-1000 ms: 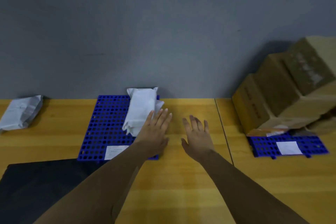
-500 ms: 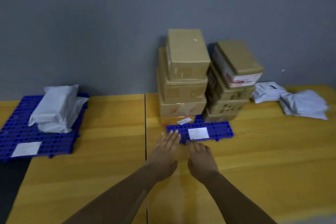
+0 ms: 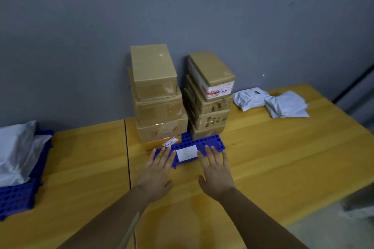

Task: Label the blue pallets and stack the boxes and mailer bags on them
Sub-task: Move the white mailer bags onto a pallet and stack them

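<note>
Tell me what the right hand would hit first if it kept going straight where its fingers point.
Most likely the near edge of the blue perforated plastic pallet: the straight fingertips of the right hand sit at it, though contact is unclear. Behind it stands the right stack of brown cardboard boxes.

My left hand (image 3: pixel 156 176) and right hand (image 3: pixel 215 174), either side of the white label (image 3: pixel 186 152), are bare. My forearms behind them are bare too, long and slender.

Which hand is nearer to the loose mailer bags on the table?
Right. The right hand is left of the mailer bags, by the pallet; the left hand is farther left, beyond the label.
</note>
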